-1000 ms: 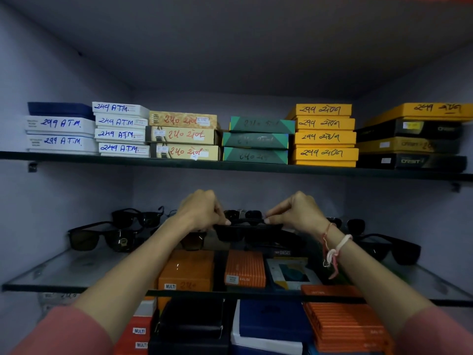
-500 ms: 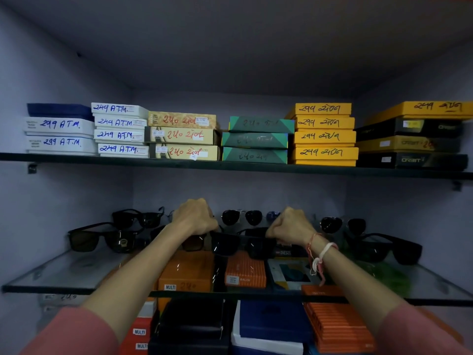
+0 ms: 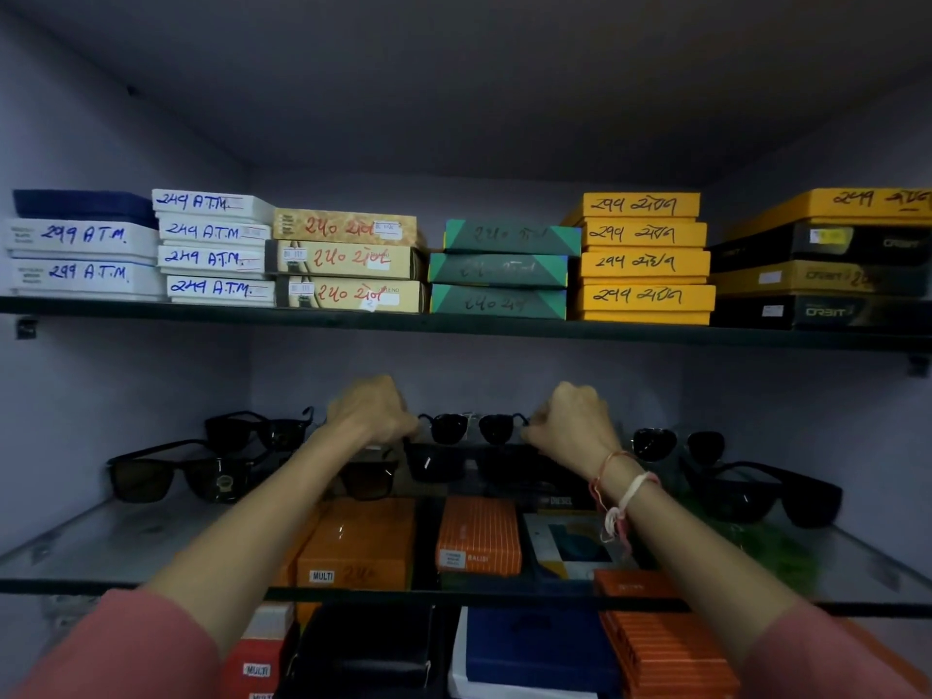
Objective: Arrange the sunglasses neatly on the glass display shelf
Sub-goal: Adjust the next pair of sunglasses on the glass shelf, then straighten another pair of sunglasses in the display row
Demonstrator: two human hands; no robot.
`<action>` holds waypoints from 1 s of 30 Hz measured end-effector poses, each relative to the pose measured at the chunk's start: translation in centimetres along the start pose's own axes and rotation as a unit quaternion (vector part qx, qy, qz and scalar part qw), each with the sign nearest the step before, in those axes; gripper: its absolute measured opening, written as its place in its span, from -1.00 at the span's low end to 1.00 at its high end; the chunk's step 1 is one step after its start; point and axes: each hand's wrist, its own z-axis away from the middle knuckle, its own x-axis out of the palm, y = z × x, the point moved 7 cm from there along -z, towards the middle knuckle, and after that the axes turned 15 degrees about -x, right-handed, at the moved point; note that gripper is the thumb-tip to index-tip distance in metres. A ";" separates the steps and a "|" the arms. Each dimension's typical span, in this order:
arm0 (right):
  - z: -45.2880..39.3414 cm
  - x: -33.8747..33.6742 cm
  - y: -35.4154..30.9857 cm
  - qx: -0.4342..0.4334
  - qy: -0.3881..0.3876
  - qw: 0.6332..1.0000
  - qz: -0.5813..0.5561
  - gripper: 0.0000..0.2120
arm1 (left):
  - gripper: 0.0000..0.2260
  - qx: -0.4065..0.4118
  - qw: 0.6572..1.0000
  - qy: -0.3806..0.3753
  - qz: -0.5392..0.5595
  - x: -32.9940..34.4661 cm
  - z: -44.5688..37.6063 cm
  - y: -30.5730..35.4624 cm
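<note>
While hands [image 3: 375, 413] [image 3: 572, 421] grip black sunglasses [image 3: 433, 461] | glass shelf [image 3: 126, 542] holds several pairs

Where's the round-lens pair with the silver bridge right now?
In the head view, the round-lens pair sits at the back centre of the glass shelf, between the left hand and right hand, just behind the black square pair.

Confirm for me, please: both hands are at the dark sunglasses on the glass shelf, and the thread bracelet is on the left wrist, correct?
Not quite. The head view shows the thread bracelet on the right wrist. Both the left hand and right hand are indeed at the dark sunglasses on the glass shelf.
</note>
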 end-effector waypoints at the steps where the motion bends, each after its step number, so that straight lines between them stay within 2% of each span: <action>1: -0.3 0.2 -0.5 -0.009 0.002 1.000 -0.011 -0.72 | -0.75 0.001 1.000 0.002 -0.006 -0.7 -0.2 -0.3; 4: -0.9 1.7 -1.7 -0.019 -0.036 0.997 -0.066 -0.77 | -0.71 0.005 1.000 0.017 -0.023 -2.1 -0.5 -1.3; 8: -0.1 3.2 -2.0 0.011 -0.107 0.985 -0.133 -0.76 | -0.60 0.002 1.000 -0.003 -0.013 -1.8 -1.0 -2.4; 13: 0.7 3.5 -0.6 0.054 -0.131 0.978 -0.153 -0.84 | -0.55 0.021 0.999 -0.032 0.023 -0.7 -1.3 -1.3; 18: 1.2 2.4 1.2 0.081 -0.107 0.984 -0.120 -0.85 | -0.57 0.027 0.997 -0.055 0.046 0.3 -1.1 0.3; 23: 1.0 1.7 1.8 0.064 -0.083 0.992 -0.070 -0.82 | -0.55 0.010 0.996 -0.068 0.050 1.6 -0.6 0.6; 25: 0.9 1.9 1.5 0.053 -0.073 0.994 -0.059 -0.80 | -0.59 -0.005 0.997 -0.062 0.043 1.8 -0.6 0.1; 28: 0.8 2.3 0.8 0.046 -0.057 0.996 -0.054 -0.77 | -0.75 -0.022 0.999 -0.044 0.003 2.0 -0.3 -0.4; 30: 0.7 2.5 0.7 0.044 -0.048 0.996 -0.058 -0.77 | -0.72 -0.024 0.999 -0.029 -0.022 2.1 0.0 -0.4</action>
